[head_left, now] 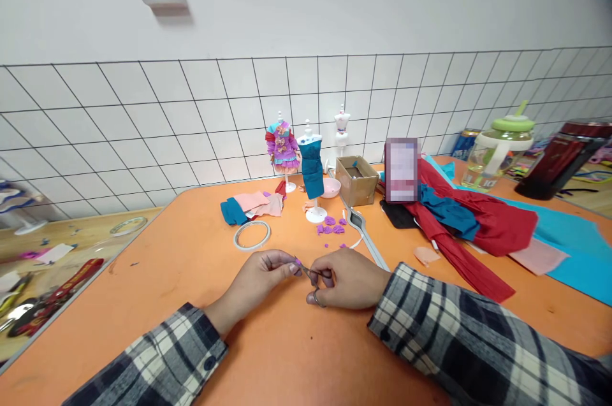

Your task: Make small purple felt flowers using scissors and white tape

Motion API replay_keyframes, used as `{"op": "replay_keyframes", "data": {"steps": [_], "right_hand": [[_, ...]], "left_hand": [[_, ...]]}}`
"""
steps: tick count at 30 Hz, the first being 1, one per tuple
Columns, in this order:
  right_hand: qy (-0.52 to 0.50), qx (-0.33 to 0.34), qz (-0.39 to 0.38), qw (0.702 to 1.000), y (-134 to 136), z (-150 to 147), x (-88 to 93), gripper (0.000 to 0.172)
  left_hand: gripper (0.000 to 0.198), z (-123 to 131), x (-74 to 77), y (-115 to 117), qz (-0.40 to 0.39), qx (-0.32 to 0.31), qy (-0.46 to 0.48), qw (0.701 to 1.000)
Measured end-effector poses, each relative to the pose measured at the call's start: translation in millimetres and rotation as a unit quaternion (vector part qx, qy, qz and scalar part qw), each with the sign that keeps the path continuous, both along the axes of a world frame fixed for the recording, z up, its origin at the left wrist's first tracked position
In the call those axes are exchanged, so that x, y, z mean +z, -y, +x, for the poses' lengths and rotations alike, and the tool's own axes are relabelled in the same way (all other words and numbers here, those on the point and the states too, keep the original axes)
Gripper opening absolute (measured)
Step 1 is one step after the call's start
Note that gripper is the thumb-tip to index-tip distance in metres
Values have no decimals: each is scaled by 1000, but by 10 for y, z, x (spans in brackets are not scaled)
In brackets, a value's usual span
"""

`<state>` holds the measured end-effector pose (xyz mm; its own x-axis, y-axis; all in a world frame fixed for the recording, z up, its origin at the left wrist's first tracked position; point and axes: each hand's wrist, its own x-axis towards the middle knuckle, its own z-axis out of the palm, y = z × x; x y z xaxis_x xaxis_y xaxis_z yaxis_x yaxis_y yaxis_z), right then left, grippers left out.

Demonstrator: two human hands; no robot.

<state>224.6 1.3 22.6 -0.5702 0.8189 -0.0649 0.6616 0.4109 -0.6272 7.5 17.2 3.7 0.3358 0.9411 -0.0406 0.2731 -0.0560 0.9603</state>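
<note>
Near the middle of the orange table [268, 355], my left hand [265, 275] pinches a tiny purple piece [298, 262] between thumb and fingertips. My right hand [349, 278] holds small metal scissors [316, 274], fingers through the loops, with the tips at the purple piece. Several purple scraps [331, 229] lie just beyond my hands. Behind them stands a small white dress form in a teal dress [312, 170]. A roll of tape [252, 235] lies flat beyond my left hand.
Farther back are a form in a purple dress [283, 148], a bare form [341, 129], a pink bowl [331, 187], a cardboard box [357, 181] and an upright phone [401, 170]. Red cloth [497, 215], a lidded jug [500, 151] and a dark red bottle [561, 160] are at right.
</note>
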Motion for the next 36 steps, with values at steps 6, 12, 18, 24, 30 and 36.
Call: {"op": "replay_keyframes", "data": {"steps": [6,12,18,24,30,36], "right_hand": [[-48,14,-36,998,-52,8,-94,29],[-62,34,-32,997,-75,27,-157,25],[-52,40,-53,996,-72,34,-140,28],[-53,35,-37,997,-69,33,-134,24],[-49,36,-28,998,-52,39,-80,21],[-25,32,-6,999,-36,24,-62,23]], "left_hand": [[26,-7,-19,-22,5,-7,-3,1000],[24,-27,-40,-34,-8,-13,-18,1000],[21,-19,-29,-21,-21,-26,-8,999],[21,-5,-19,-16,-28,-24,-4,999],[20,-6,-7,-12,-54,-16,5,998],[17,-1,-6,-21,-50,-33,5,998]]}}
